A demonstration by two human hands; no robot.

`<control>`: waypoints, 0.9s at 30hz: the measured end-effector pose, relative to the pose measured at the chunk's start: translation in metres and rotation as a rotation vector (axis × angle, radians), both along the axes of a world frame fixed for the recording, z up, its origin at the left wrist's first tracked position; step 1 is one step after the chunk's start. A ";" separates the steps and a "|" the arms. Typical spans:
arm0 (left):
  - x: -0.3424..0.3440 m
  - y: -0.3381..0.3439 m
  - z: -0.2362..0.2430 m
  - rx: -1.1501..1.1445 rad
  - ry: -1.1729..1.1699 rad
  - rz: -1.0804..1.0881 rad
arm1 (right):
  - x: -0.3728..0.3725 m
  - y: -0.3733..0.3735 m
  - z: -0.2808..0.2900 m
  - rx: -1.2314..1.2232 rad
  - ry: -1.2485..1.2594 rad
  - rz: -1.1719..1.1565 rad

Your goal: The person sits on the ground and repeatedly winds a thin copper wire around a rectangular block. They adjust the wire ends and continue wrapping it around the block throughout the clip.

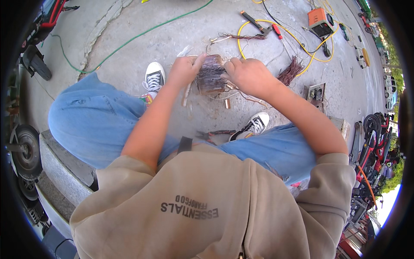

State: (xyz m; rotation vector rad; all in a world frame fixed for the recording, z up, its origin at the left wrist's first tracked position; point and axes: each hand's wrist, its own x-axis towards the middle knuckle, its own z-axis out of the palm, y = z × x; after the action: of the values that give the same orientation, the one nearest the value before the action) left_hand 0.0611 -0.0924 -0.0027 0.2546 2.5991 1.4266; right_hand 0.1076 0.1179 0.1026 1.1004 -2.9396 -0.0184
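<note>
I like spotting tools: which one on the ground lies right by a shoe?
The pliers, beside the right shoe. The hammer and red-handled screwdriver lie farther out, beyond the right hand.

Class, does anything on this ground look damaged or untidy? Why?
Yes: a jagged crack breaks the grey concrete floor at upper left, interrupting its surface. A bundle of thin reddish-brown strands lies untidily right of the person's right hand, its ends splayed.

Concrete lies open beyond the left hand; a hammer obstructs ahead-right.
</note>
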 end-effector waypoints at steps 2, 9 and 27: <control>0.003 0.000 -0.006 0.056 0.056 0.035 | -0.008 -0.006 0.011 0.040 -0.212 -0.123; 0.010 0.000 0.001 -0.275 0.304 0.007 | 0.001 -0.015 -0.004 -0.544 -0.829 -0.634; -0.003 -0.094 -0.056 0.283 -0.842 0.079 | -0.077 0.048 -0.101 -0.727 -0.951 -0.781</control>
State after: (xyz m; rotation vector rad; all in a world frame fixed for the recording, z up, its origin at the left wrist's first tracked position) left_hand 0.0576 -0.1859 -0.0590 -0.3530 1.7451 1.4878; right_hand 0.0310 0.1662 0.0019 -0.2681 -3.2633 1.7982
